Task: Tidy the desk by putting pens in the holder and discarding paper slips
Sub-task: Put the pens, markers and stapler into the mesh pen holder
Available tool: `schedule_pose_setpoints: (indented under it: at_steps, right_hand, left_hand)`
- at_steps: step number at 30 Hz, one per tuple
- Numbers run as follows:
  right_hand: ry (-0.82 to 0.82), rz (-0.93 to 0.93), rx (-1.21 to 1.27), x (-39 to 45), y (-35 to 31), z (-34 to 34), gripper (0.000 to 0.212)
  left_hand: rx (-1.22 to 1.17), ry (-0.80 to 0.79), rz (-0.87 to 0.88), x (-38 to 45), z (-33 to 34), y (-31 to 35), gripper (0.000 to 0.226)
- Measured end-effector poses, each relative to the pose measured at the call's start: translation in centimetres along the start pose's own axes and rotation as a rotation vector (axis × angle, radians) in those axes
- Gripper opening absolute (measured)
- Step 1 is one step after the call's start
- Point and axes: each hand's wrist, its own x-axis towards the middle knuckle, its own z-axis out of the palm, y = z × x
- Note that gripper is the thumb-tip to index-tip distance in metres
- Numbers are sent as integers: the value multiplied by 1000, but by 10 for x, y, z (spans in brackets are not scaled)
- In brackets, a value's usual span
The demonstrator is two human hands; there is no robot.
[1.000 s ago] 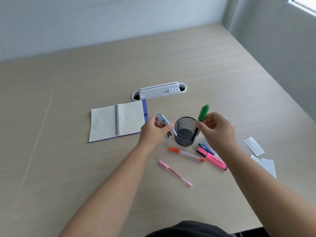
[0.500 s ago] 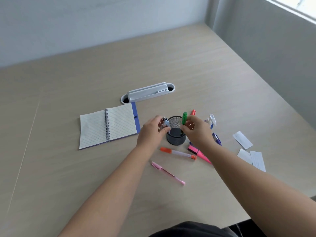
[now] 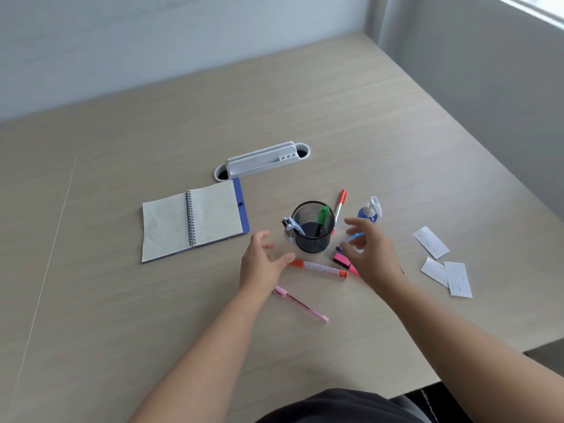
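- Desk [image 3: 305,102]: pale wood-grain top, dark clothing seen at its near edge, grey walls met at the far and right edges.
- Pink pen [image 3: 300,303]: laid nearest the near edge, centre.
- Left hand [image 3: 262,264]: fingers spread, nothing held.
- Right hand [image 3: 370,251]: fingers spread, nothing held.
- Orange-capped pen [image 3: 319,268]; pink highlighter [image 3: 343,261], partly hidden.
- Paper slips [image 3: 445,270]: three, toward the right edge.
- Mesh holder [image 3: 312,236]: green marker [image 3: 322,216] stood inside; stapler [image 3: 291,228] touching its left.
- Red pen [image 3: 339,207], sanitiser bottle [image 3: 369,210].
- Open notebook [image 3: 192,219].
- White cable tray [image 3: 262,160]: farthest.
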Motion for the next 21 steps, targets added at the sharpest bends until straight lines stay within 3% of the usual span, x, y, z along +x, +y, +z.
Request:
schedule_pose_setpoints:
  at_steps: [3, 5, 8, 13, 15, 17, 21]
  right_hand:
    - [-154, 131, -142, -10, 20, 1, 45]
    - [-276, 129, -347, -13, 35, 4, 40]
    - [-326, 79, -516, -17, 49, 8, 31]
    - [-368, 169, -503, -18, 49, 3, 48]
    - [-343, 199, -461, -17, 43, -4, 46]
    - [-268, 175, -404, -16, 33, -13, 30]
    - [-38, 47, -122, -10, -10, -28, 6]
  left_hand:
    - [20, -44, -80, -2, 15, -19, 56]
    - [144, -72, -12, 0, 26, -26, 52]
    - [337, -124, 81, 3, 36, -25, 45]
    - [456, -198, 201, 1, 30, -22, 23]
    - [332, -246, 194, -7, 20, -19, 16]
    - [153, -281, 157, -18, 7, -10, 15]
    - [-110, -217, 183, -39, -17, 18, 16]
